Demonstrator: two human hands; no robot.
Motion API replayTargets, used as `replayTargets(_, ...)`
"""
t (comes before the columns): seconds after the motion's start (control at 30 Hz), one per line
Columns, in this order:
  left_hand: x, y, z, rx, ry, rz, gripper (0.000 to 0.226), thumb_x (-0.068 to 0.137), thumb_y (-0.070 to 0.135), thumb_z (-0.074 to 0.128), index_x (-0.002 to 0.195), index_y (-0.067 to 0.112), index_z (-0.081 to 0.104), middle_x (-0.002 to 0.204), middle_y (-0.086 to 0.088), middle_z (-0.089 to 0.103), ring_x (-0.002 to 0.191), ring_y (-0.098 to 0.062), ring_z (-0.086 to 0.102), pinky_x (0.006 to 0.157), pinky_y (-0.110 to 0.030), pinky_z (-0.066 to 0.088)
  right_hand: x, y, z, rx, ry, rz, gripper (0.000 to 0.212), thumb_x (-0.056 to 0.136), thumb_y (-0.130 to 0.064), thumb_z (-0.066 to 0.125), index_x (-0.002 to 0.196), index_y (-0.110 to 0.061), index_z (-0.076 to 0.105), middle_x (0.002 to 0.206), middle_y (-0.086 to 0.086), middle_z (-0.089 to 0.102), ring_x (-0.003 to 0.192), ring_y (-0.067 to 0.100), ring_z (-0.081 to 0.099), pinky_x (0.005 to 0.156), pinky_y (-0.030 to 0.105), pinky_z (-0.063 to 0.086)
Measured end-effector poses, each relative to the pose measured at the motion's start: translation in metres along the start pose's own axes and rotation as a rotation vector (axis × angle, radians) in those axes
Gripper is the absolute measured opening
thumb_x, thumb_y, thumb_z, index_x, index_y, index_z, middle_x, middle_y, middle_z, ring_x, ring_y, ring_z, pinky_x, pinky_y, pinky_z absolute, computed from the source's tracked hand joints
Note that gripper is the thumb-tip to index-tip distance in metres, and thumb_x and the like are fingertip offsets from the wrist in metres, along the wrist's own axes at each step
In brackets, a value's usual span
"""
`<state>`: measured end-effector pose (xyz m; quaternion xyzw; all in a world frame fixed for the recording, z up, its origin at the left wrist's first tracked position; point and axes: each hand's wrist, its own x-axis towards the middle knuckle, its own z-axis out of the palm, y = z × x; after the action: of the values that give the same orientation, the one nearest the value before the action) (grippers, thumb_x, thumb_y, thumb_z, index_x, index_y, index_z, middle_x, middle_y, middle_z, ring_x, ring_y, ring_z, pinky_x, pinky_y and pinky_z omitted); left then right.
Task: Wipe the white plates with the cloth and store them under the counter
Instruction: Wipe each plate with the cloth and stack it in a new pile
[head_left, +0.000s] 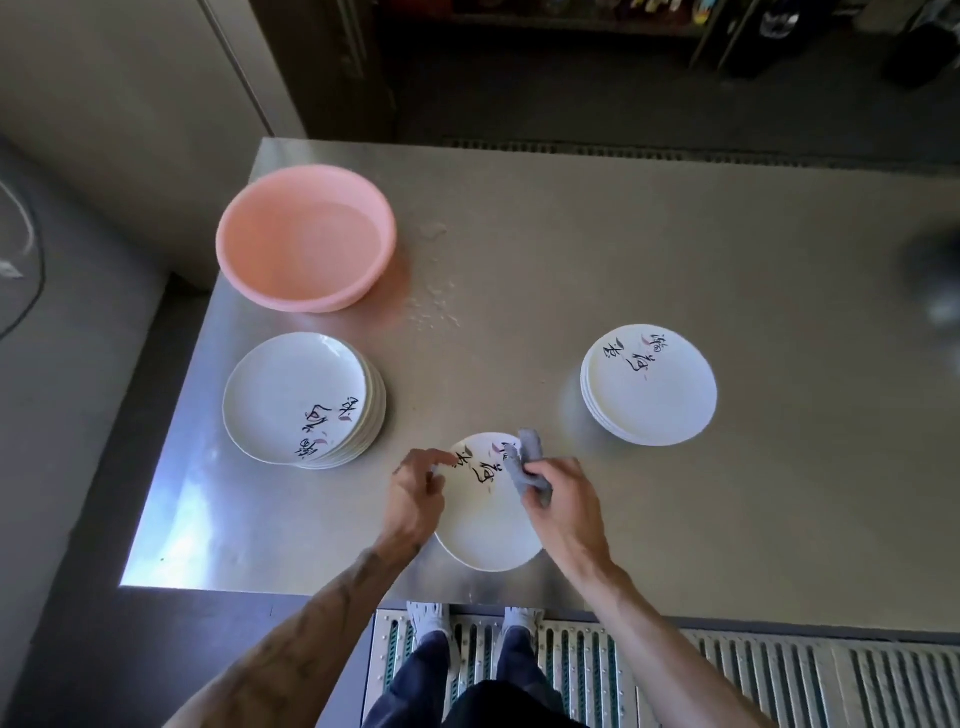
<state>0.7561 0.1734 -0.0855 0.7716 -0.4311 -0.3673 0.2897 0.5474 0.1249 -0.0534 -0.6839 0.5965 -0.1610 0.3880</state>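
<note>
A brushed steel counter (545, 218) fills most of the view, with a pale wall (119, 104) beyond its far left corner and a metal floor grating (727, 675) along its near edge, where the person's white shoes (428, 616) stand. The pink basin (306, 236) sits on the counter's far left part, upright, with what looks like a little water in it. Water droplets (434, 306) are scattered on the steel just to the right of the basin. Directly on the near side of the basin, close to it but apart, stands a stack of white plates (296, 395) with dark brush lettering on the top one. A second stack (649, 384), lower and with the same lettering, lies well to the right of the basin and slightly nearer the person. The single white plate (488, 525) is nearer still, down and to the right from the basin, between the two stacks and at the counter's near edge. Whether it rests on the steel or is lifted off it cannot be told. The left hand (415, 499) grips the plate's left rim with curled fingers, the forefinger reaching over the lettering. The right hand (566, 504) is closed round a bunched grey cloth (530, 462) and holds it against the plate's upper right part, so the plate lies between the two hands.
</note>
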Motion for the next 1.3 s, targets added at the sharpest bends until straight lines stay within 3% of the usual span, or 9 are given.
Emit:
replayTargets(0.07, 0.0, -0.01, 0.001, 0.035, -0.055, 0.097, 0.047, 0.082, -0.008, 0.065, 0.121, 0.018, 0.067, 0.12, 0.0, 0.06, 0.105, -0.018, 0.059, 0.095, -0.039, 0.052, 0.0, 0.006, 0.018, -0.074, -0.064, -0.057, 0.038, 0.09, -0.008, 0.069, 0.123, -0.026, 0.071, 0.109, -0.003, 0.055, 0.105, 0.018, 0.058, 0.091, 0.015, 0.043)
replayTargets(0.17, -0.003, -0.033, -0.001, 0.302, -0.165, 0.277, 0.082, 0.078, 0.035, 0.079, 0.152, 0.023, 0.044, 0.151, 0.0, 0.047, 0.133, -0.02, 0.046, 0.112, -0.041, 0.04, 0.006, 0.015, 0.033, -0.17, -0.097, -0.132, 0.041, 0.096, -0.014, 0.066, 0.135, -0.025, 0.065, 0.117, 0.005, 0.053, 0.109, 0.027, 0.054, 0.097, 0.029, 0.048)
replayTargets(0.3, -0.01, -0.05, 0.001, 0.493, -0.229, 0.385, 0.115, 0.073, 0.071, 0.063, 0.163, 0.018, 0.015, 0.171, -0.001, 0.012, 0.154, -0.02, 0.02, 0.124, -0.04, 0.021, 0.015, 0.005, 0.048, -0.254, -0.019, -0.1, 0.038, 0.096, -0.017, 0.067, 0.132, -0.026, 0.061, 0.122, 0.005, 0.051, 0.112, 0.026, 0.05, 0.094, 0.036, 0.051)
replayTargets(0.47, -0.008, -0.053, -0.001, 0.527, -0.23, 0.402, 0.123, 0.074, 0.079, 0.065, 0.164, 0.019, 0.007, 0.172, 0.002, 0.004, 0.156, -0.017, 0.015, 0.125, -0.046, 0.021, 0.001, -0.001, 0.065, -0.339, -0.138, -0.296, 0.021, 0.098, -0.029, 0.06, 0.119, -0.025, 0.065, 0.127, 0.004, 0.048, 0.112, 0.025, 0.051, 0.081, 0.038, 0.056)
replayTargets(0.63, -0.008, -0.052, -0.003, 0.554, -0.266, 0.367, 0.128, 0.072, 0.084, 0.062, 0.164, 0.022, -0.001, 0.172, 0.007, -0.004, 0.157, -0.011, 0.005, 0.127, -0.044, 0.014, 0.025, 0.005, 0.058, -0.372, 0.056, -0.107, 0.036, 0.092, -0.018, 0.073, 0.125, -0.027, 0.062, 0.12, 0.007, 0.048, 0.103, 0.03, 0.053, 0.076, 0.045, 0.058)
replayTargets(0.8, -0.009, -0.048, -0.004, 0.527, -0.246, 0.349, 0.13, 0.069, 0.084, 0.065, 0.164, 0.019, 0.005, 0.171, 0.005, 0.005, 0.157, -0.008, 0.006, 0.128, -0.039, 0.01, 0.015, -0.021, 0.082, -0.309, -0.185, -0.278, 0.028, 0.098, -0.029, 0.066, 0.125, -0.026, 0.063, 0.128, 0.004, 0.043, 0.119, 0.022, 0.046, 0.083, 0.042, 0.056)
replayTargets(0.97, -0.008, -0.047, -0.005, 0.533, -0.263, 0.333, 0.13, 0.068, 0.082, 0.067, 0.164, 0.022, 0.002, 0.171, 0.007, 0.0, 0.155, -0.003, 0.0, 0.127, -0.034, 0.003, 0.037, -0.003, 0.062, -0.377, -0.007, -0.144, 0.035, 0.097, -0.024, 0.065, 0.131, -0.027, 0.06, 0.122, 0.008, 0.044, 0.107, 0.028, 0.051, 0.083, 0.041, 0.057)
replayTargets(1.13, -0.008, -0.048, -0.007, 0.544, -0.262, 0.342, 0.132, 0.068, 0.085, 0.065, 0.164, 0.019, 0.003, 0.171, 0.005, 0.002, 0.156, -0.005, 0.002, 0.128, -0.034, 0.003, 0.027, -0.014, 0.075, -0.441, -0.129, -0.316, 0.041, 0.097, -0.028, 0.067, 0.137, -0.029, 0.058, 0.127, 0.007, 0.045, 0.115, 0.026, 0.049, 0.077, 0.039, 0.057)
replayTargets(1.3, -0.008, -0.045, -0.007, 0.541, -0.268, 0.329, 0.133, 0.067, 0.083, 0.067, 0.164, 0.02, 0.002, 0.171, 0.007, 0.001, 0.155, -0.004, 0.002, 0.128, -0.033, 0.002, 0.034, -0.015, 0.082, -0.424, -0.018, -0.207, 0.036, 0.094, -0.025, 0.07, 0.13, -0.027, 0.063, 0.123, 0.008, 0.047, 0.109, 0.029, 0.05, 0.08, 0.043, 0.057)
